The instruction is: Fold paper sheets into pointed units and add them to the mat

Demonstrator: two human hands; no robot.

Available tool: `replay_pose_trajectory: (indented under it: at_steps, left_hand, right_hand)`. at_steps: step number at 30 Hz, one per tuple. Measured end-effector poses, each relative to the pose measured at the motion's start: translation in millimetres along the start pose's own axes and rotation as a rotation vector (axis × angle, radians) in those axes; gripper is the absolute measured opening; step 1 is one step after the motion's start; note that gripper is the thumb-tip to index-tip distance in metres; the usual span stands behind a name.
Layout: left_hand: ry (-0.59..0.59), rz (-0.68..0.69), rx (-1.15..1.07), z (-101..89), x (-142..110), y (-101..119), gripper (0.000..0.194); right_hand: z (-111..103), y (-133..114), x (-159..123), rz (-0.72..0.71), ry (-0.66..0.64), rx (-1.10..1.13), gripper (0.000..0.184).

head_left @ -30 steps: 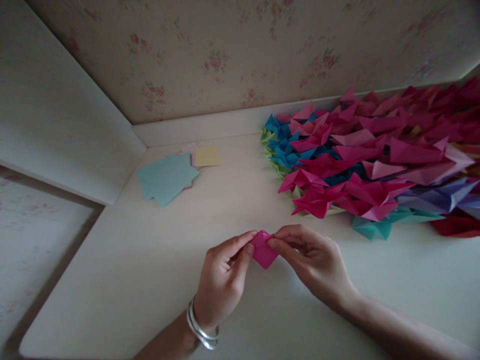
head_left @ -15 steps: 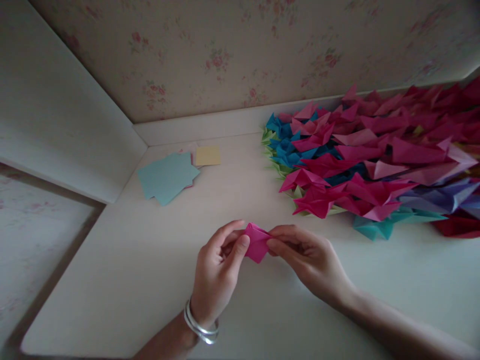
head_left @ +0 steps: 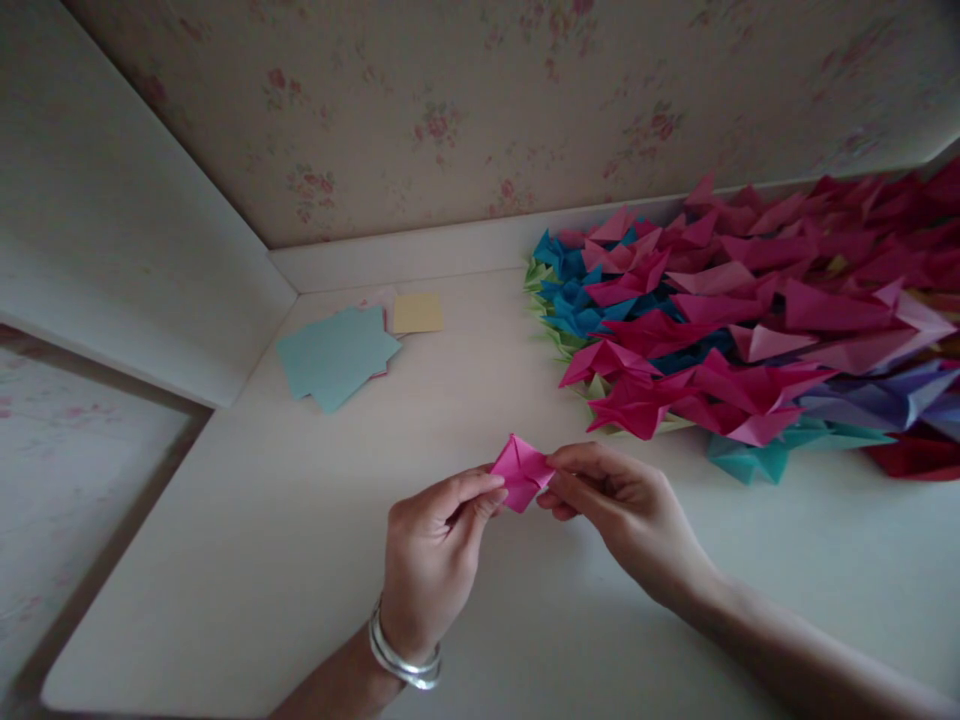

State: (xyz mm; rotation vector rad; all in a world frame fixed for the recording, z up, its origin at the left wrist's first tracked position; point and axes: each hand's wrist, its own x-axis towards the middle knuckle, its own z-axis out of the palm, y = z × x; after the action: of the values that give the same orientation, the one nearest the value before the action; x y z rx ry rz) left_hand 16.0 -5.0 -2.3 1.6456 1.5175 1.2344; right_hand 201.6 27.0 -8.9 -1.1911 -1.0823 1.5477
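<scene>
Between my two hands is a small piece of folded pink origami paper (head_left: pixel 520 474), diamond-shaped, with creases and a flap line across its face. My left hand (head_left: pixel 439 535) pinches its left corner between thumb and fingers. At the opposite corner, the thumb and forefinger of my right hand (head_left: pixel 622 510) grip the paper. Both hands are over the white table (head_left: pixel 300 560). Part of the right corner is hidden under my right fingertips.
Folded paper pieces (head_left: pixel 720 310) in pink, blue, green and purple are heaped along the table's right side. Light blue paper sheets (head_left: pixel 337 355) lie at back left, beside a yellow paper square (head_left: pixel 418 312). A white panel (head_left: pixel 135 200) rises at left; floral wallpaper (head_left: pixel 450 120) stands behind.
The pink paper has turned so that a different creased face shows, and it sits slightly higher. My left forefinger has come down from above onto its left corner. My right hand still pinches the right corner.
</scene>
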Motion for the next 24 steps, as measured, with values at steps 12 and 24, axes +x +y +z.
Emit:
replay_pose_trajectory:
  at_steps: [12,24]
  left_hand:
    - [-0.056,-0.198,-0.110,-1.0,3.5,-2.4,0.007]
    - [-0.019,-0.331,-0.256,-1.8,7.3,-1.9,0.013]
  right_hand:
    - [-3.3,-3.9,1.4,0.089,-0.060,-0.083,0.019]
    - [-4.9,-1.6,0.2,0.001,-0.029,-0.118,0.023]
